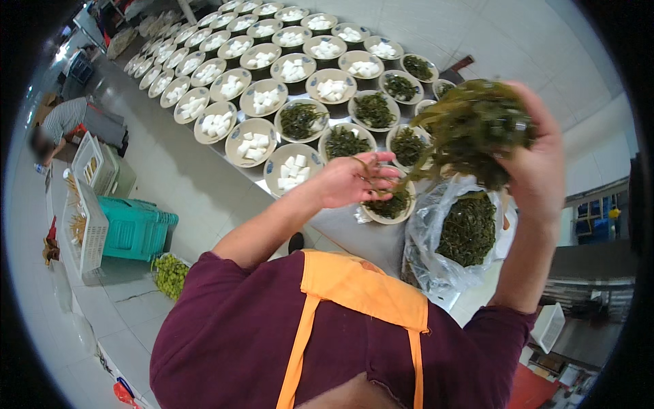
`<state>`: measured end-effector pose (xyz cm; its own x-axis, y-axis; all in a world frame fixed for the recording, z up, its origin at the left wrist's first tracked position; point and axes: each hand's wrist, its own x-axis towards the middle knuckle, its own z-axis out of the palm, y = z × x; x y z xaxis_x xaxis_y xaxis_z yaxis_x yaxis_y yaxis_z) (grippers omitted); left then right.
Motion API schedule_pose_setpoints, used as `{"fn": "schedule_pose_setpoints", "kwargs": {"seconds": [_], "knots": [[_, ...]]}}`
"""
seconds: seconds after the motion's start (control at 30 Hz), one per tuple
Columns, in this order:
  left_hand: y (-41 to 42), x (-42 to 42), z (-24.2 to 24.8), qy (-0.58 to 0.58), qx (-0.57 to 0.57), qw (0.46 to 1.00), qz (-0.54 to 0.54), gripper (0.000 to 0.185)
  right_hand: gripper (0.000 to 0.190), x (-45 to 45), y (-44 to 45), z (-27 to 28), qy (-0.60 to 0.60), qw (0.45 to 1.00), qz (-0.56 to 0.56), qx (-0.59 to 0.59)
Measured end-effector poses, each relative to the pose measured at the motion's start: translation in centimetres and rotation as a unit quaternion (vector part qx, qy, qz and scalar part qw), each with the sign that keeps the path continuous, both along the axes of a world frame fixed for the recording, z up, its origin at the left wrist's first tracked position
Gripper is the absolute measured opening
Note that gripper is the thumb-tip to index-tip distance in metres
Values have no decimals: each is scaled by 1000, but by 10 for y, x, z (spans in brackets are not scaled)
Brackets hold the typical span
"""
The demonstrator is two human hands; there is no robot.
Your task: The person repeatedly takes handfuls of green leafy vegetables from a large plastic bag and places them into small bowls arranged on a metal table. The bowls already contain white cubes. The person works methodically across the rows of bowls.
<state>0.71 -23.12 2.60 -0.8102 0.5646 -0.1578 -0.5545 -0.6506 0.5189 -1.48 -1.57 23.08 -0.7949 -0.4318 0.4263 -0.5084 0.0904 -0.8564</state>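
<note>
Raised at the right, my right hand (536, 148) grips a large wet clump of shredded green seaweed (475, 128). My left hand (357, 179) reaches over the near bowls, its fingers apart, with a few seaweed strands across them. Below it is a bowl of seaweed (391, 207), partly hidden. Other nearby bowls also hold seaweed, such as one (301, 120) beyond my left hand. Many patterned bowls hold white cubes, such as one (251, 143) near the table's left edge. A clear plastic bag (421, 250) full of seaweed lies open below my right hand.
Rows of bowls run along the metal table (332, 225) beside a tiled wall. On the floor at left stand teal plastic crates (135, 227), white baskets (92, 230) and a heap of green produce (171, 276). Another person (76, 122) bends over there. A wooden handle (462, 62) shows behind the bowls.
</note>
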Motion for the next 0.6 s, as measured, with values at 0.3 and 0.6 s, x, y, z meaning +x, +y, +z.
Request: {"fn": "schedule_pose_setpoints", "kwargs": {"seconds": [0.3,0.6], "knots": [[-160,26,-47,-65,-121,979,153,36,33,-13,-175,-151,-116,980,85,138],[-195,30,-128,-131,-240,931,240,36,42,-21,-239,-308,-213,944,45,248]]}}
